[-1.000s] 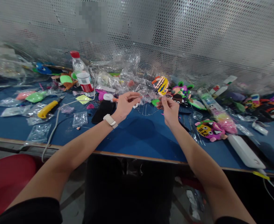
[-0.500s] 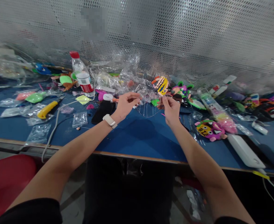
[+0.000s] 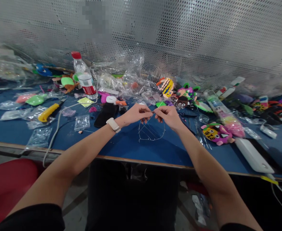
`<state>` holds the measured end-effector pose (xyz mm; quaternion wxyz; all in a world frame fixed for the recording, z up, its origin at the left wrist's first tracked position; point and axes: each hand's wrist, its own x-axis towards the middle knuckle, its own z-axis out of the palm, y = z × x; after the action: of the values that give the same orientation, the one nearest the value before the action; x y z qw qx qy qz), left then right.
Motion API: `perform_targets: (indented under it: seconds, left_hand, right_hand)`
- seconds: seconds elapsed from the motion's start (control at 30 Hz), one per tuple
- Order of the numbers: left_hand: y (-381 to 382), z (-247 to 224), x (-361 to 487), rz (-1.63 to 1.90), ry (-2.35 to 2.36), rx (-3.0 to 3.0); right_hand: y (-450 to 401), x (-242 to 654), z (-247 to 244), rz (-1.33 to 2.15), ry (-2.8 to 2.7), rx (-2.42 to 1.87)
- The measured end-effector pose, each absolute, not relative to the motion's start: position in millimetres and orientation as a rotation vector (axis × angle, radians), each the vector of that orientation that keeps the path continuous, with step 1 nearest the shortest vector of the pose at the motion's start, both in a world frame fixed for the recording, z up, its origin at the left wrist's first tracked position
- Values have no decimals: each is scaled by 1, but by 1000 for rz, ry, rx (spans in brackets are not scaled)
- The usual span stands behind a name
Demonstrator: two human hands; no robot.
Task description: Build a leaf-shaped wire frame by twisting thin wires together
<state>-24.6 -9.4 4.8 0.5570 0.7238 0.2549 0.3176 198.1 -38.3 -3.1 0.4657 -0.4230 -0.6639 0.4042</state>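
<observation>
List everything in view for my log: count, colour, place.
Wire loop: one, silvery, centre
Bottle: one, clear, red-capped, back left
Cutter: one, yellow, left
Plastic bags: several, clear, left, back
Flat object: one, black, left of centre
Striped figure: one, orange and yellow, back centre
Device: one, white, right front
Animal face: one, yellow and pink, beside device
Tabletop: one, blue, centre
Panel: one, grey, behind tabletop
Seat: one, red, lower left
Clutter: uncounted, mixed colours, back
Wristband: one, white, left wrist
Left hand: one, bare, at loop
Right hand: one, bare, at loop

Perforated wall [image 3: 179, 38], blue tabletop [image 3: 128, 150], red seat [image 3: 11, 186]
</observation>
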Motion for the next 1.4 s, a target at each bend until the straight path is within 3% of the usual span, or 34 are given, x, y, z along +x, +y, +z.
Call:
perform_targets:
  seconds: [0.97, 1.4]
  left_hand:
    - [-15, -3, -18, 784, 586, 1803]
    - [-20, 4, -18, 856, 645, 1855]
  right_hand:
    - [-39, 193, -4, 1055, -1507, -1044]
    - [-42, 196, -4, 862, -1570, -1095]
